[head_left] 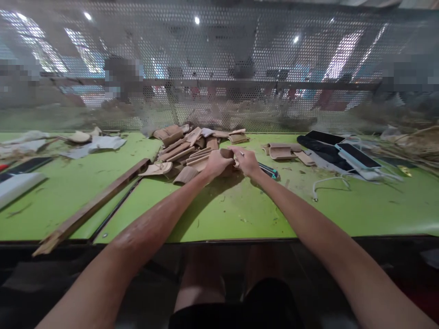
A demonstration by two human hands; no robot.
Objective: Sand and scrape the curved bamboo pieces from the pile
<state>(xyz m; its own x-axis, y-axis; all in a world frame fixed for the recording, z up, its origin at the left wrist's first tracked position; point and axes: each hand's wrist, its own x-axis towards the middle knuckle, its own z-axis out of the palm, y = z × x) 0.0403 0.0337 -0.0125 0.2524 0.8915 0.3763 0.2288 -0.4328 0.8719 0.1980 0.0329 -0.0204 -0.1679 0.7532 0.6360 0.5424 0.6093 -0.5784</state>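
Both hands meet over the middle of the table around a curved brown piece that looks like split bamboo. My left hand is closed on its near left side. The fingers of my right hand close at its right edge. A small pale spot shows at the right fingers, too small to name. Directly left of the hands lies a heap of similar curved brown pieces, some stacked on edge. A teal-and-black utility knife rests on the table beside my right wrist.
A long wooden stick lies across the green tabletop and overhangs its front edge. Several more curved pieces, phones and a white cable are on the right. White paper lies left. A perforated screen stands behind.
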